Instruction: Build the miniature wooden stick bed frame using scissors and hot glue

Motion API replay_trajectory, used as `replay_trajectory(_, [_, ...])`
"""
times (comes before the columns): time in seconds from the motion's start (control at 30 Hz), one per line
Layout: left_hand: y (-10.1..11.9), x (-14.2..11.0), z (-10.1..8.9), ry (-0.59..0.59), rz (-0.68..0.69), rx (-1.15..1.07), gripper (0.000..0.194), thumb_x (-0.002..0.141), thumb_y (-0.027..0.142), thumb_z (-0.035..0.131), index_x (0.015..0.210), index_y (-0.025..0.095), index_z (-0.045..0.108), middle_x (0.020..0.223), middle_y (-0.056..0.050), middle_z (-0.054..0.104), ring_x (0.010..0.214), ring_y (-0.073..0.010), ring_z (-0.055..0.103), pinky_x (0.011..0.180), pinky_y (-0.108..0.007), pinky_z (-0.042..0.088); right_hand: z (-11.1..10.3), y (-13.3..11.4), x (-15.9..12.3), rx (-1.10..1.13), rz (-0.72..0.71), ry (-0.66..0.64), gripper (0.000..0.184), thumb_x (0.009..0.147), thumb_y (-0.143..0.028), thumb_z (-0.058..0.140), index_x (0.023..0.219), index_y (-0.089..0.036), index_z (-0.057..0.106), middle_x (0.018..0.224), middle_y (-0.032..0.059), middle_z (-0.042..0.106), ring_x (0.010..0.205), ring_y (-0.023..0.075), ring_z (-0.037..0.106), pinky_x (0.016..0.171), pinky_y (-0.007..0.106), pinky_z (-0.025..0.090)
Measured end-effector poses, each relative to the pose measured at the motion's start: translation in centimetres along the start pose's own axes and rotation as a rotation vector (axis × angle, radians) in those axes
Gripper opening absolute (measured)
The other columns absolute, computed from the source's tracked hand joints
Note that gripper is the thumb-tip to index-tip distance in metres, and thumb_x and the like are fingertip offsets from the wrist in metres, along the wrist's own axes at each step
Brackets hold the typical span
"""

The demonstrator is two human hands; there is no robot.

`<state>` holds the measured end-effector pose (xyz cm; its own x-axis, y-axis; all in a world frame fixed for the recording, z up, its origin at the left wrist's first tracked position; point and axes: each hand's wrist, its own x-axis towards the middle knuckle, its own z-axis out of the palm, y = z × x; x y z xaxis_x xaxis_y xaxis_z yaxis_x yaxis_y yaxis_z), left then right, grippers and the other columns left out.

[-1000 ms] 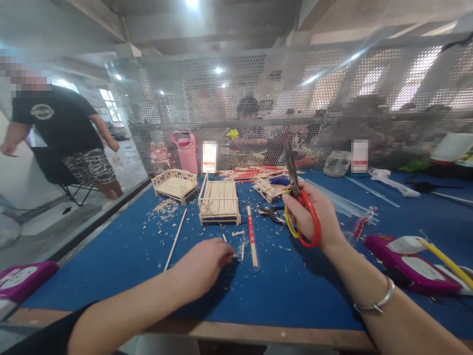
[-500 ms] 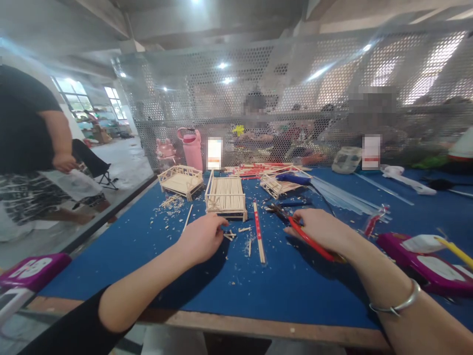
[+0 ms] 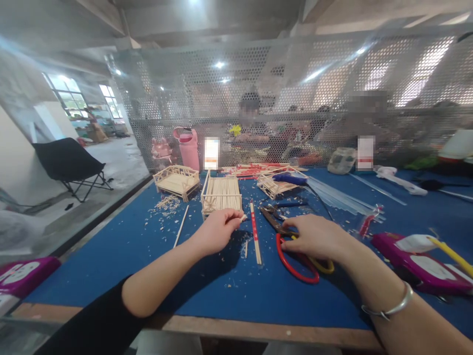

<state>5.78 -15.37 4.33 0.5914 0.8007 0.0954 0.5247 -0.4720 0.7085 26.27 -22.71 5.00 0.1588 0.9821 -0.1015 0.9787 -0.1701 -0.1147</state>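
**Left hand pinches a stick bit, right hand over the scissors**

Nearest me runs the table's bare wood edge [image 3: 229,328], with blue cloth [image 3: 207,301] beyond it. On my right, a power strip [image 3: 414,266] sits past the bangled wrist. The right hand [image 3: 308,239] lies over the scissors [image 3: 279,250], fingers curled near the pivot; I cannot tell whether they grip or merely rest. The scissors lie on the cloth, handles toward me and blades pointing away, which would make them easy to take up.

My left hand [image 3: 216,230] has thumb and forefinger pressed together on a stick bit [image 3: 243,218], just in front of the middle frame [image 3: 222,194]. I read the fingertip hold as suited to something so small; I can't count whether it is one piece or more.

Between the hands lie banded sticks [image 3: 254,231], the red band presumably keeping them together. A loose stick [image 3: 181,227] lies left of the left hand. Pliers [image 3: 293,203] lie just past the scissors.

Farther off, the left frame [image 3: 177,182] stands behind scraps [image 3: 168,204]. A glue gun [image 3: 290,178] seems propped on the right frame [image 3: 275,188], perhaps to stay off the cloth. Red-wrapped sticks [image 3: 258,171] lie before the mesh [image 3: 207,103].
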Motion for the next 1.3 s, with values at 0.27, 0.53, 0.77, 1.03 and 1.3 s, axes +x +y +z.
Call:
replay_trajectory(0.27, [0.2,-0.8,1.5,-0.167,-0.092,-0.431,0.027,0.08,0.04,0.05,0.074,0.014,0.055,0.058,0.006,0.043,0.05,-0.0074,0.043,0.054,-0.021,0.038,0.7,-2.5,-0.3,0.294,-0.426,0.31,0.032,0.088,-0.041,0.042,0.106,-0.023,0.062,0.084,0.0025,0.07,0.075,0.0182,0.062,0.064,0.027,0.039])
replay_trajectory(0.53, [0.2,-0.6,0.8,-0.092,-0.01,-0.221,0.032,0.081,0.042,0.044,0.061,0.017,0.048,0.053,0.005,0.044,0.049,-0.01,0.045,0.049,-0.022,0.036,1.8,-3.2,0.6,0.428,-0.6,0.345,0.031,0.09,-0.031,0.04,0.067,-0.019,0.057,0.059,-0.0002,0.059,0.055,0.0116,0.051,0.054,0.022,0.033])
replay_trajectory(0.77, [0.4,-1.0,-0.2,0.126,0.246,0.088,0.045,0.085,0.045,0.04,0.049,0.018,0.035,0.047,0.004,0.034,0.049,-0.0093,0.033,0.049,-0.024,0.023,1.6,-2.6,0.7,0.558,-0.67,0.449,0.03,0.087,-0.031,0.042,0.063,-0.017,0.054,0.057,-0.0006,0.055,0.054,0.0101,0.049,0.055,0.021,0.035])
replay_trajectory(1.03, [-2.3,0.2,-4.5,0.181,-0.005,-0.107,0.028,0.077,0.038,0.054,0.089,0.014,0.064,0.059,0.002,0.054,0.047,-0.0085,0.044,0.048,-0.022,0.035,1.2,-0.9,0.9,0.571,-0.527,-0.13,0.03,0.08,-0.039,0.05,0.062,-0.016,0.057,0.052,-0.0015,0.053,0.048,0.0093,0.045,0.049,0.021,0.035])
replay_trajectory(1.3, [-2.0,-0.2,-1.0,-0.245,0.377,0.397,0.02,0.079,0.024,0.061,0.096,0.021,0.07,0.087,-0.003,0.066,0.081,-0.0149,0.059,0.073,-0.024,0.043,0.8,-0.1,0.9,0.498,-0.52,-0.35,0.03,0.074,-0.042,0.055,0.06,-0.015,0.058,0.052,-0.003,0.047,0.049,0.0085,0.038,0.047,0.022,0.03])
